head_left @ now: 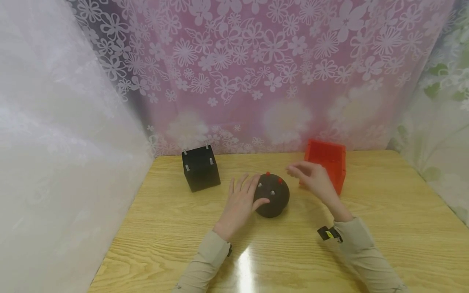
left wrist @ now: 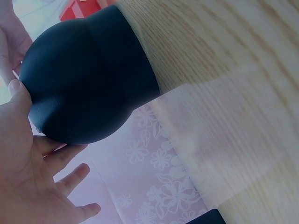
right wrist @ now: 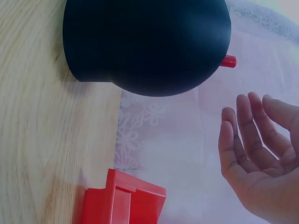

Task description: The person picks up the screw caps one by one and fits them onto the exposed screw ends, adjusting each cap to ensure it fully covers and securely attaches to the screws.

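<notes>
On the right cuff (head_left: 357, 238), a black strapped device (head_left: 324, 233) with a yellow label (head_left: 329, 235), anything printed there too small to read.

Near the middle of the table (head_left: 161, 248), upright on a narrower cylindrical base, a black round-topped body (head_left: 272, 207). Set in its top, two red pegs (head_left: 280, 180) toward the far right and two silvery pegs (head_left: 272, 193) toward the near left.

Left grip (head_left: 238, 201) touching the body's left side, fingers spread and mostly straight, thumb laid over the near part of the top. Right grip (head_left: 313, 179) in the air on the other side, apart from the body and near the red pegs, fingers loosely bent, thumb close to the fingertips, around nothing visible.

Close to the far edge of the table, left of the body, a black block (head_left: 201, 175) with metal posts (head_left: 211, 161) at the corners of its top. Just behind the right grip and partly hidden by it, an open red box (head_left: 324, 152). Hanging past the far edge, pink flowered cloth (head_left: 234, 61); along the left edge, pale cloth (head_left: 66, 142).

Open wood between block and body, more to the right of the box, and a wide stretch on the near side, crossed by both forearms.
</notes>
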Motion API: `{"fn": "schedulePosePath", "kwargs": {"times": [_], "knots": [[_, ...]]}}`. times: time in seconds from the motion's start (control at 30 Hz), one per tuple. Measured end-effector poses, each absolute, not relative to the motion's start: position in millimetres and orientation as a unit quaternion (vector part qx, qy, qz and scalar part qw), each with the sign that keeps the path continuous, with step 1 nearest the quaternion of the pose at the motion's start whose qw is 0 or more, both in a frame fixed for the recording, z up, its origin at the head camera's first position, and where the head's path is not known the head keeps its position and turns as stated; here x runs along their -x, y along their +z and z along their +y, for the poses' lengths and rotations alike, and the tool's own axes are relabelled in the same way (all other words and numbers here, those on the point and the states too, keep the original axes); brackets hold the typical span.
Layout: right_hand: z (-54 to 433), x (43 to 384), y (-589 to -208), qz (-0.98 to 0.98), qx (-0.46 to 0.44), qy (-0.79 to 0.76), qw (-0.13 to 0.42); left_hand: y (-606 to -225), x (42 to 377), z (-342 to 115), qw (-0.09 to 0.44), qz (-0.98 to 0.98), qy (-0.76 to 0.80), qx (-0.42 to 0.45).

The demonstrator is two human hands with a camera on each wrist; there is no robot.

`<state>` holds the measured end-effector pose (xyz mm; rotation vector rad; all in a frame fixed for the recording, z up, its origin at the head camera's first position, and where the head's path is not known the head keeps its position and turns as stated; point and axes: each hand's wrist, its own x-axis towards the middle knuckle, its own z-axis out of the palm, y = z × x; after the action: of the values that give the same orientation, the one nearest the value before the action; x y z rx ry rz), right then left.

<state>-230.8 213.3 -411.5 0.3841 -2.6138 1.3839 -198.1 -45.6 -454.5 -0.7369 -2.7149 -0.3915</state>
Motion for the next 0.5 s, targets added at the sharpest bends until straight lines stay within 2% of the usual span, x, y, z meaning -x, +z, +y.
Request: {"fn": "schedulePosePath", "kwargs": {"times": [0.2,0.5], "knots": [[218,234,-412,-0.885,-0.128,0.428,0.131,-454,198,-46,0.16,-0.942,-0.139,0.259],[230,238,-408,-0.893,-0.095,0.405,0.172,-455,199,-45,0.161,-0.943,-0.134,0.257]]}}
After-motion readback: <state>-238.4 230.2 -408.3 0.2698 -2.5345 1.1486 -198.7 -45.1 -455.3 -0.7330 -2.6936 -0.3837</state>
